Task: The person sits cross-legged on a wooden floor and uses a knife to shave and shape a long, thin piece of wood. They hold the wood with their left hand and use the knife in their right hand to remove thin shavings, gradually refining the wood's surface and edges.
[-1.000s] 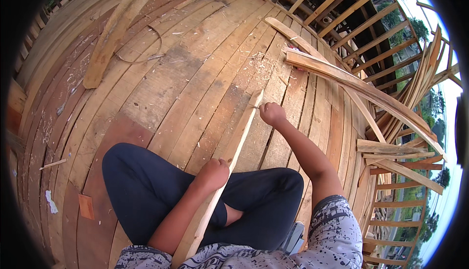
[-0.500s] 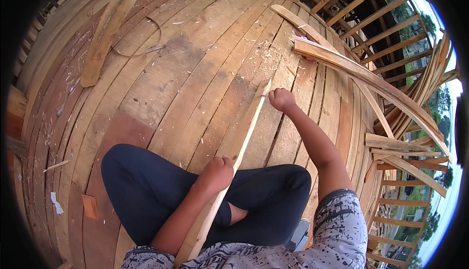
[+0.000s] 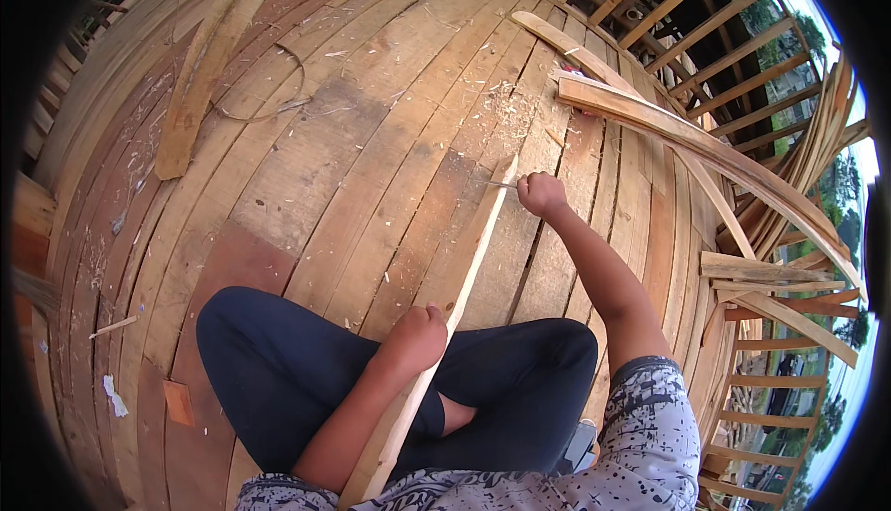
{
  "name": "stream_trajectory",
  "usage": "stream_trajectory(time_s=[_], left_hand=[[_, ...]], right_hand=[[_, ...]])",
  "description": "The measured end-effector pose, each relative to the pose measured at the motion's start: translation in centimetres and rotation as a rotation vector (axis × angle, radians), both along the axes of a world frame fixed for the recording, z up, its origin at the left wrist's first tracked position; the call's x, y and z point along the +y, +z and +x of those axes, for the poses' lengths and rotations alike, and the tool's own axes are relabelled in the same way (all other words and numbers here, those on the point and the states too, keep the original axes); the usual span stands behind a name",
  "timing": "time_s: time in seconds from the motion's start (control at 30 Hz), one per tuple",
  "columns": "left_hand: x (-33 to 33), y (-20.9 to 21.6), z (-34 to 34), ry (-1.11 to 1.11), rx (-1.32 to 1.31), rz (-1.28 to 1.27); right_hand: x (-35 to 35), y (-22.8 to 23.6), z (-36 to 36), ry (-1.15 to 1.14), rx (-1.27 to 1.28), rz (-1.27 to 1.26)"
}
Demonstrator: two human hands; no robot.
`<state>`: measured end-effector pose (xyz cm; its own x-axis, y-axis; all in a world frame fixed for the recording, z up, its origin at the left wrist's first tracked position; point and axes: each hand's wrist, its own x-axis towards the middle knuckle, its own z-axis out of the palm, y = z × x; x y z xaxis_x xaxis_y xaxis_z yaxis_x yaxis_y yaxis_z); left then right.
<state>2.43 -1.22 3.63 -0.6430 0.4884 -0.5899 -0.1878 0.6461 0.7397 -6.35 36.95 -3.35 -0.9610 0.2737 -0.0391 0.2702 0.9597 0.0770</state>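
Observation:
A long, narrow strip of pale wood (image 3: 475,249) runs from against my body, over my crossed legs, to a tapered far end above the plank floor. Around the strip's near half, at my lap, my left hand (image 3: 418,336) is closed, fingers wrapped over it. My right hand (image 3: 541,194) is a fist at the strip's far end, just to its right. Out of that fist a thin metal blade (image 3: 501,183), like a knife's, points left across the wood just short of the tip. The handle is hidden inside the fist.
Wood shavings (image 3: 510,112) lie scattered beyond the strip's tip. Long boards (image 3: 668,123) cross at the far right, with a bundle of thin strips (image 3: 806,172) behind. A thick board (image 3: 190,107) lies at the far left. Slatted wooden framing (image 3: 775,381) borders the right edge.
The whole view has shifted slightly. Both hands keep their grips, and the blade still crosses the strip near its tip; any stroke between the frames is too small to tell.

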Motion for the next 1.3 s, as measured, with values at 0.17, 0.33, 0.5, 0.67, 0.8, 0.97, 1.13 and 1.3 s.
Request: stream_trajectory(time_s=[0.17, 0.33, 0.5, 0.67, 0.8, 0.97, 1.13, 1.3], left_hand=[[-0.5, -1.0, 0.5, 0.038, 0.010, -0.031], [-0.4, -0.6, 0.7, 0.020, 0.062, -0.012], [0.7, -1.1, 0.7, 0.002, 0.157, 0.037], [0.8, -2.8, 0.9, -0.068, 0.176, 0.025], [0.0, -4.3, 1.3, -0.041, 0.174, 0.029], [1.2, -0.2, 1.1, -0.047, 0.110, 0.035], [0.3, -2.8, 1.2, -0.080, 0.174, 0.021], [0.2, -1.3, 0.7, -0.059, 0.089, -0.009]], right_hand=[[-4.0, 0.4, 3.1, 0.109, -0.119, -0.003], [-10.3, 5.1, 6.2, 0.245, -0.166, -0.076], [-3.0, 1.2, 3.3, 0.222, -0.063, 0.005], [-6.8, 2.4, 5.8, 0.099, -0.062, 0.010], [-14.3, 6.7, 7.8, 0.274, -0.185, -0.056], [-1.5, 1.7, 5.1, 0.189, -0.117, 0.005], [-7.0, 3.3, 5.9, 0.051, -0.141, 0.023], [-15.6, 7.8, 10.4, 0.282, -0.249, -0.103]])
